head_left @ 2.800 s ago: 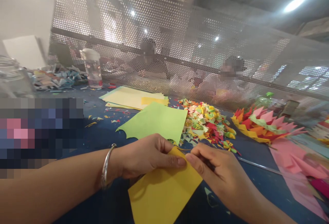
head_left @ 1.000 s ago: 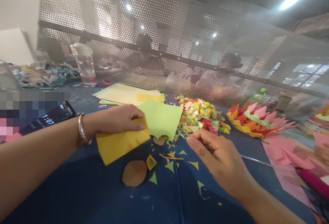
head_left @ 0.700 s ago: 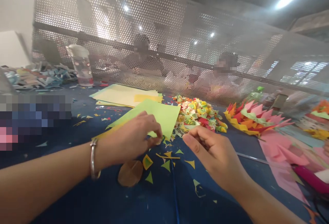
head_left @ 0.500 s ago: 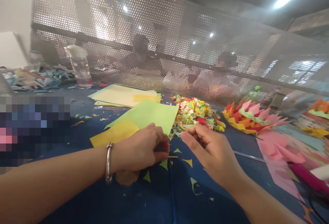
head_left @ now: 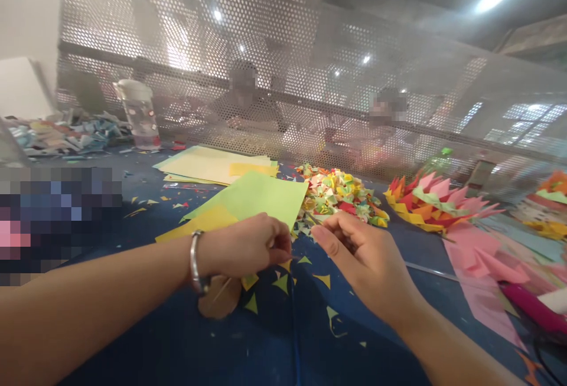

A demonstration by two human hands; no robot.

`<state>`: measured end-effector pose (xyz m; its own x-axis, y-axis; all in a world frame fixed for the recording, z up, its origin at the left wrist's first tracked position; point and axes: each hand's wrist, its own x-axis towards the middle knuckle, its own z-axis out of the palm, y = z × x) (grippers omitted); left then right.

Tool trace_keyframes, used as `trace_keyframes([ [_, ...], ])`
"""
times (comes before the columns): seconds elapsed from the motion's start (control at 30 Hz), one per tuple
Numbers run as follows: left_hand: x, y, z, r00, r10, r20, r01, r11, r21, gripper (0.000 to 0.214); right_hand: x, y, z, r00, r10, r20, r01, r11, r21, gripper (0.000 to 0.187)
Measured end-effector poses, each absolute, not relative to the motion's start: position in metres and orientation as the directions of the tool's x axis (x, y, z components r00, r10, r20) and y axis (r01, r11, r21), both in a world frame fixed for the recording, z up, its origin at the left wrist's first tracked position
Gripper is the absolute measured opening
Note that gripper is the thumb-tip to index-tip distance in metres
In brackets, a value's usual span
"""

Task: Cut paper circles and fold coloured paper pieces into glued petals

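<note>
My left hand (head_left: 254,245), with a silver bracelet (head_left: 195,259) at its wrist, is closed with thumb and fingertips pinched together. What it pinches, if anything, is too small to make out. Facing it a short way off, my right hand (head_left: 361,256) has its fingers curled against the thumb; a thin dark sliver shows at its fingertips. Beyond my left hand lie a light green paper sheet (head_left: 266,194) and a yellow paper piece (head_left: 195,223). Below its wrist is a round brown disc (head_left: 220,300). Green paper scraps (head_left: 280,283) and an orange scrap (head_left: 323,280) lie between the hands.
Behind the hands is a heap of colourful paper bits (head_left: 343,197). A stack of pale sheets (head_left: 208,162) lies at the back. Folded-paper rings (head_left: 436,203) and pink paper (head_left: 473,268) are at right. A bottle (head_left: 139,114) stands before a perforated screen (head_left: 283,38).
My left hand has shifted slightly right and its wrist has lifted, so more of the brown disc and a yellow scrap beside it show. My right hand has hardly moved.
</note>
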<state>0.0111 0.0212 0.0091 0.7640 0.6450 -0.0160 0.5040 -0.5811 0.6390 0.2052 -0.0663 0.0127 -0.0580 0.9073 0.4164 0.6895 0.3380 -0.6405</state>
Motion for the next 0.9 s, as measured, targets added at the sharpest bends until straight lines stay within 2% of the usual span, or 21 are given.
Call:
trace_keyframes([
  [0.13, -0.007, 0.024, 0.021, 0.582, 0.807, 0.097, 0.373, -0.371, 0.85, 0.015, 0.206, -0.065, 0.015, -0.06, 0.932, 0.356, 0.772, 0.269, -0.576, 0.04],
  [0.23, -0.013, 0.019, 0.018, 0.46, 0.885, 0.075, 0.153, -0.162, 0.975, 0.02, 0.205, -0.063, 0.013, -0.065, 0.972, 0.227, 0.901, 0.155, -0.406, 0.043],
  [0.37, -0.011, 0.01, 0.003, 0.475, 0.88, -0.003, 0.006, 0.0, 1.0, 0.019, 0.198, -0.063, 0.006, -0.072, 0.991, 0.111, 0.988, 0.087, -0.13, 0.039],
  [0.5, -0.008, 0.004, -0.001, 0.516, 0.856, 0.02, -0.059, 0.013, 0.998, 0.014, 0.191, -0.068, 0.004, -0.071, 0.996, 0.053, 0.997, 0.068, 0.046, 0.034],
  [0.77, -0.01, -0.001, 0.007, 0.533, 0.845, -0.027, -0.113, 0.103, 0.988, 0.019, 0.187, -0.073, 0.008, -0.101, 0.991, 0.085, 0.987, 0.089, 0.131, 0.029],
  [0.83, -0.008, -0.003, 0.007, 0.522, 0.852, -0.029, -0.151, 0.126, 0.98, 0.019, 0.187, -0.075, 0.008, -0.138, 0.979, 0.149, 0.986, 0.122, 0.112, 0.026],
  [0.9, -0.006, -0.005, 0.007, 0.509, 0.86, -0.021, -0.192, 0.138, 0.972, 0.018, 0.188, -0.076, 0.007, -0.194, 0.948, 0.253, 0.981, 0.19, 0.038, 0.024],
])
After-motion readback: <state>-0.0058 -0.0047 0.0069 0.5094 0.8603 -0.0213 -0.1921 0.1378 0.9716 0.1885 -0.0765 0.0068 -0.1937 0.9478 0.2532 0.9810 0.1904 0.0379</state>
